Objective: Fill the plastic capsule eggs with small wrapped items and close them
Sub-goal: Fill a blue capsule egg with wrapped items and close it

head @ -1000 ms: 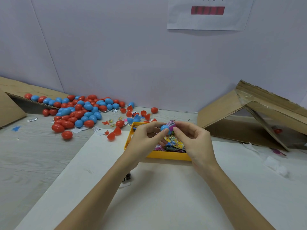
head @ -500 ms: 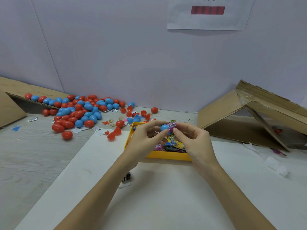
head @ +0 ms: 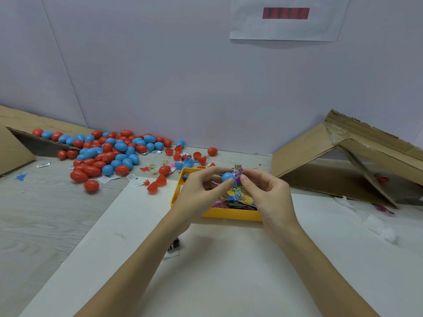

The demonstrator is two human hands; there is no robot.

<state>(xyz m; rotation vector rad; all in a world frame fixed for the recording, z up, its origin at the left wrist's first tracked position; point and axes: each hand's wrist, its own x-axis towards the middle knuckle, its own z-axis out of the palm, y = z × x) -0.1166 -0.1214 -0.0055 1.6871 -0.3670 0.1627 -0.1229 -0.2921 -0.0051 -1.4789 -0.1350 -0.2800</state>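
Note:
Above the yellow tray (head: 231, 213) my left hand (head: 199, 195) pinches a blue egg half (head: 227, 177) between thumb and fingers. My right hand (head: 266, 193) pinches a small pink wrapped item (head: 238, 175) against the blue half's open side. The tray holds several colourful wrapped packets (head: 240, 199). Whether the item sits inside the half is hidden by my fingers.
A heap of red and blue eggs (head: 107, 154) lies at the back left, with loose red halves (head: 158, 183) near the tray. A cardboard box (head: 343, 161) lies open at the right, another cardboard box (head: 13, 143) at the far left. A white board (head: 229, 271) covers the table.
My right hand's fingers have pressed the pink wrapper a little closer onto the blue half. Both hands stay in the same place over the tray.

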